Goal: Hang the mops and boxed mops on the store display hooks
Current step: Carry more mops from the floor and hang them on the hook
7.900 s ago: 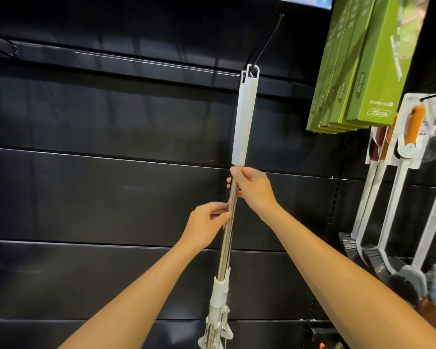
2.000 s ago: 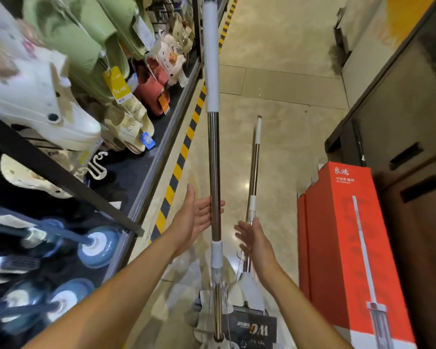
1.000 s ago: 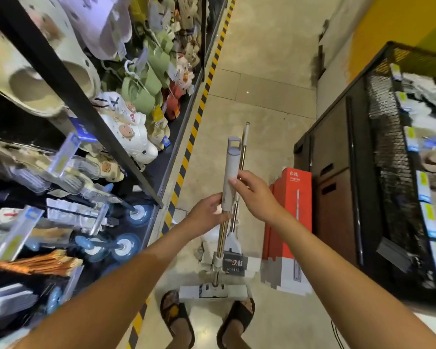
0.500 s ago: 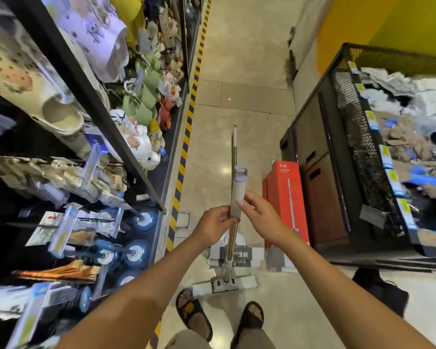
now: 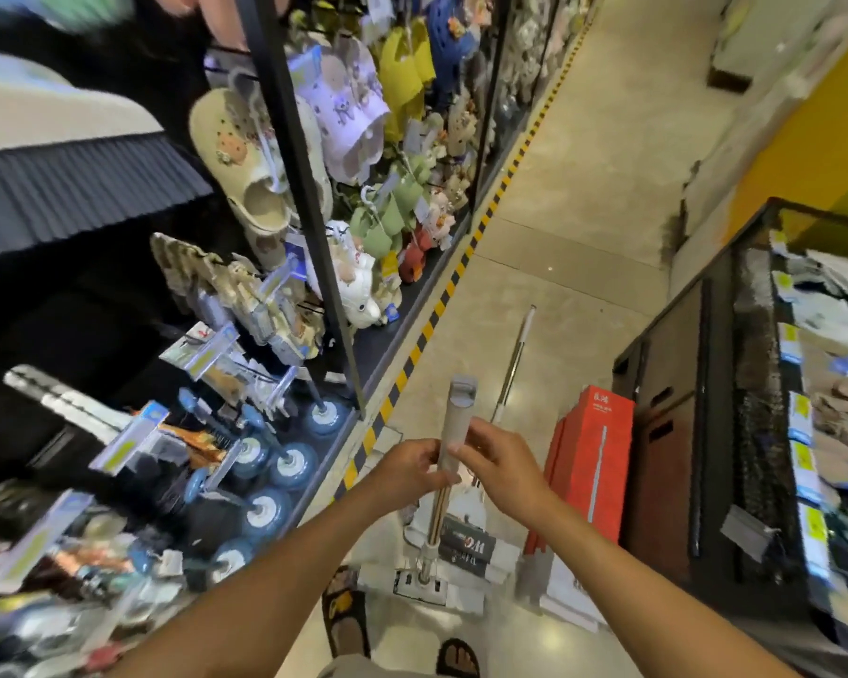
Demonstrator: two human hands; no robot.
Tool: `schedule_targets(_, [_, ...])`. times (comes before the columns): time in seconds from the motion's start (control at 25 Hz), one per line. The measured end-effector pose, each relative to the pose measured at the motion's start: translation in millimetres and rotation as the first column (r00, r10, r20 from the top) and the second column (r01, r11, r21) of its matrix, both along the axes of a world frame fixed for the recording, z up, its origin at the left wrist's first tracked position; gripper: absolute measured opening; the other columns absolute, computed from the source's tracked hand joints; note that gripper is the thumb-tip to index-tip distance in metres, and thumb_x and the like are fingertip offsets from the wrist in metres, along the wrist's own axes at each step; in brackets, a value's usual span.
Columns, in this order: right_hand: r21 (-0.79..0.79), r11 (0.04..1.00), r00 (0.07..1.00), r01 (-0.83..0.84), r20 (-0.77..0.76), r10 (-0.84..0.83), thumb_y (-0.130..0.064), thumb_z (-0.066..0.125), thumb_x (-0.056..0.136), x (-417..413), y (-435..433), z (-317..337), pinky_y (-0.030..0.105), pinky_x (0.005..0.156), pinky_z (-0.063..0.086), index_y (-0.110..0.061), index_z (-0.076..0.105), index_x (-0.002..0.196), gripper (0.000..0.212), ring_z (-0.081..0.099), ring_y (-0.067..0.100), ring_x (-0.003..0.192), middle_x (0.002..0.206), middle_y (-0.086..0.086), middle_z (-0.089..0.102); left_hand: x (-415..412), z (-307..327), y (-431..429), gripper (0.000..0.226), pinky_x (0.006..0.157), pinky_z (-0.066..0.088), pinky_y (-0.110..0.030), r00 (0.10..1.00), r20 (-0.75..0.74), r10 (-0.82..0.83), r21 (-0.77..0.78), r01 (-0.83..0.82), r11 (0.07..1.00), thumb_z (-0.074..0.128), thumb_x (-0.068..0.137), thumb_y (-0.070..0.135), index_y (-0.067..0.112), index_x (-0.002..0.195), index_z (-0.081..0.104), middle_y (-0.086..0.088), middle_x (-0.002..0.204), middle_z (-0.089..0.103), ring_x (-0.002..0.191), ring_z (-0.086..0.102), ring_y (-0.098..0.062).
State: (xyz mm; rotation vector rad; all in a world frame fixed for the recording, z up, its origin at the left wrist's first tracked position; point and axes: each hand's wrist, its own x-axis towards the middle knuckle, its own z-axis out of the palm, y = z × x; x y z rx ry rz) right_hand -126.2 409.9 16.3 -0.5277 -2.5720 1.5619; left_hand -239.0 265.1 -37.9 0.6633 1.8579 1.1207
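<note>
Only the view has swung toward the shelving point(image 5: 292, 154), while left hand point(image 5: 405, 469) and right hand point(image 5: 503, 469) stay closed on the grip of the mop point(image 5: 456, 413), upright with its head on the floor point(image 5: 583, 237); this looks like the carrying step, and next its top loop likely needs raising onto a hook

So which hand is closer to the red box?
Right. The right hand holds the mop handle on the side facing the red box; the left hand grips the handle's other side, farther away.
</note>
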Motion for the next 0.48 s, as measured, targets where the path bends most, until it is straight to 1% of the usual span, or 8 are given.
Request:
schedule_targets(0.08, [0.025, 0.994, 0.994, -0.102, -0.026, 0.102, -0.047, 0.059, 0.097, 6.0, -8.9, 12.4, 0.049, 0.081, 0.057, -0.029, 0.069, 0.110, 0.024, 0.073, 0.009, 0.092, 0.098, -0.009, 0.076, 16.4, 7.6, -18.4, 0.031, 0.102, 0.057, -0.047, 0.998, -0.039, 0.046, 0.001, -0.046, 0.999, 0.080, 0.087, 0.026, 0.021, 0.118, 0.076, 0.001, 0.116, 0.078, 0.112, 0.072, -0.015])
schedule_targets(0.2, [0.071, 0.967, 0.965, -0.244, -0.081, 0.249, -0.048, 0.059, 0.096, 8.9, -25.6, 43.1, 0.037, 0.082, 0.058, -0.039, 0.067, 0.114, 0.021, 0.071, 0.001, 0.096, 0.101, -0.017, 0.075, 39.6, 25.4, -45.5, 0.038, 0.102, 0.057, -0.037, 0.987, -0.103, 0.121, 0.010, -0.120, 0.993, 0.078, 0.086, 0.035, 0.038, 0.123, 0.071, 0.008, 0.121, 0.076, 0.114, 0.070, -0.008])
schedule_targets(0.28, [0.094, 0.948, 0.939, -0.304, -0.136, 0.314, -0.052, 0.058, 0.093, 7.9, -40.6, 76.1, 0.032, 0.080, 0.056, -0.042, 0.067, 0.114, 0.024, 0.070, -0.001, 0.094, 0.098, -0.023, 0.074, 51.8, 34.5, -57.9, 0.037, 0.098, 0.057, -0.030, 0.973, -0.121, 0.197, 0.018, -0.196, 0.980, 0.078, 0.088, 0.036, 0.040, 0.123, 0.069, 0.011, 0.119, 0.076, 0.114, 0.070, -0.006])
schedule_targets(0.36, [0.099, 0.926, 0.900, -0.365, -0.219, 0.378, -0.052, 0.060, 0.093, 3.8, -54.3, 114.0, 0.027, 0.080, 0.056, -0.044, 0.067, 0.117, 0.026, 0.070, -0.002, 0.094, 0.098, -0.027, 0.073, 60.4, 40.5, -69.6, 0.026, 0.087, 0.054, -0.016, 0.946, -0.124, 0.301, 0.031, -0.299, 0.954, 0.079, 0.092, 0.029, 0.034, 0.116, 0.070, 0.015, 0.107, 0.075, 0.102, 0.071, -0.002])
schedule_targets(0.4, [0.082, 0.917, 0.879, -0.390, -0.263, 0.397, -0.048, 0.062, 0.094, -0.1, -59.0, 131.7, 0.029, 0.082, 0.058, -0.042, 0.068, 0.119, 0.027, 0.071, -0.001, 0.096, 0.101, -0.025, 0.075, 63.7, 44.6, -75.0, 0.021, 0.083, 0.051, -0.012, 0.929, -0.121, 0.349, 0.031, -0.348, 0.937, 0.078, 0.093, 0.023, 0.028, 0.112, 0.071, 0.016, 0.103, 0.074, 0.095, 0.070, 0.003])
schedule_targets(0.44, [0.058, 0.908, 0.860, -0.415, -0.301, 0.412, -0.042, 0.065, 0.096, -4.7, -63.2, 148.1, 0.032, 0.083, 0.060, -0.039, 0.070, 0.121, 0.026, 0.073, 0.001, 0.098, 0.104, -0.021, 0.077, 66.5, 48.0, -81.4, 0.019, 0.084, 0.051, -0.012, 0.911, -0.107, 0.399, 0.047, -0.396, 0.917, 0.076, 0.095, 0.016, 0.021, 0.113, 0.073, 0.015, 0.104, 0.074, 0.094, 0.069, 0.006])
schedule_targets(0.48, [0.027, 0.895, 0.841, -0.445, -0.331, 0.428, -0.034, 0.067, 0.098, -9.7, -66.9, 162.3, 0.034, 0.083, 0.061, -0.034, 0.072, 0.122, 0.024, 0.073, 0.004, 0.098, 0.105, -0.016, 0.077, 68.7, 51.5, -87.4, 0.020, 0.089, 0.053, -0.014, 0.889, -0.087, 0.449, 0.074, -0.444, 0.893, 0.074, 0.096, 0.011, 0.016, 0.115, 0.074, 0.013, 0.108, 0.075, 0.096, 0.070, 0.008])
